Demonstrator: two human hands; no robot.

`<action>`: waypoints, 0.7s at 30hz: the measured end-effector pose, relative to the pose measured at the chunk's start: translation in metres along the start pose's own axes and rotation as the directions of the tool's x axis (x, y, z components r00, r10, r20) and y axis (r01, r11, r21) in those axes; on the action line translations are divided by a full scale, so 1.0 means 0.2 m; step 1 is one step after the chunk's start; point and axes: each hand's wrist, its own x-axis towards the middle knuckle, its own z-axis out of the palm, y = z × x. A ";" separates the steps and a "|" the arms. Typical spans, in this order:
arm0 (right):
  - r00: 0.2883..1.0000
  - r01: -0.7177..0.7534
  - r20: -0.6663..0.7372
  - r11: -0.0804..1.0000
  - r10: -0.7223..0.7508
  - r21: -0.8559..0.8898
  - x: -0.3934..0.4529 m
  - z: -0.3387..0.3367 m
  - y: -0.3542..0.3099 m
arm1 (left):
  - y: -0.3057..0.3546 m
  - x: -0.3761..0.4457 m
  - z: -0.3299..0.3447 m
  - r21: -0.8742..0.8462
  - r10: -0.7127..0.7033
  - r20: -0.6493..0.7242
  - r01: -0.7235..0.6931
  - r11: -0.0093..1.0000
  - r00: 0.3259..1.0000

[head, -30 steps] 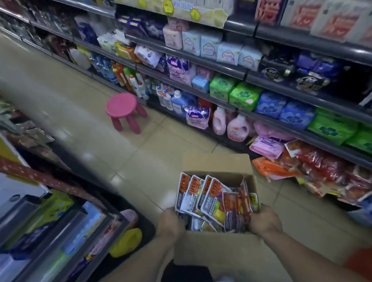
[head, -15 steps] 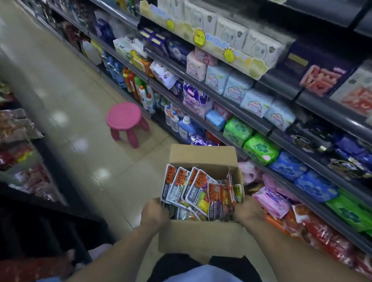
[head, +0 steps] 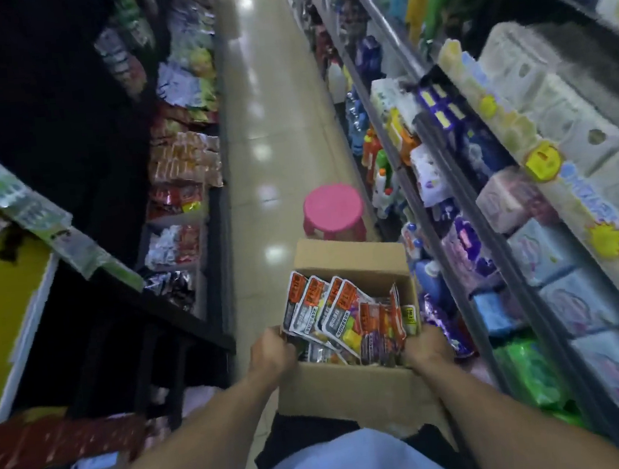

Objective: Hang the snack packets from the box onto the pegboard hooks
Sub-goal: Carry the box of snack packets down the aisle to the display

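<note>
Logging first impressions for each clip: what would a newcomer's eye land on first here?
Probably the open cardboard box low in the centre, crammed with bright snack packets, gripped at its near corners by the left hand and the right hand. Just beyond it, a vivid pink stool stands on the glossy aisle floor. Stocked shelves rise on the right, darker snack racks on the left.

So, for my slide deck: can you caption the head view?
Both hands, left and right, carry a cardboard box of snack packets down a shop aisle.
</note>
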 end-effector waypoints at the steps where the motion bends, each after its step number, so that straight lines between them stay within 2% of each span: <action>1: 1.000 0.030 0.000 0.999 -0.030 -0.017 0.05 -0.01 -0.08 | 0.02 0.03 -0.02 -0.024 -0.027 -0.023 0.027 0.999 0.999; 5: 0.992 0.127 0.018 0.989 -0.126 -0.078 0.24 -0.03 -0.46 | 0.10 0.24 -0.11 -0.138 -0.140 -0.109 0.125 0.983 0.984; 10: 0.979 0.205 0.037 0.963 -0.202 -0.176 0.48 0.04 -0.93 | 0.18 0.58 -0.28 -0.165 -0.230 -0.115 0.209 0.964 0.966; 17: 0.961 0.267 0.106 0.955 -0.254 -0.131 0.73 0.11 -1.49 | 0.28 0.97 -0.53 -0.232 -0.331 -0.146 0.293 0.928 0.932; 21: 0.950 0.291 0.168 0.942 -0.264 -0.166 0.91 0.13 -1.82 | 0.34 1.21 -0.62 -0.291 -0.416 -0.176 0.356 0.888 0.892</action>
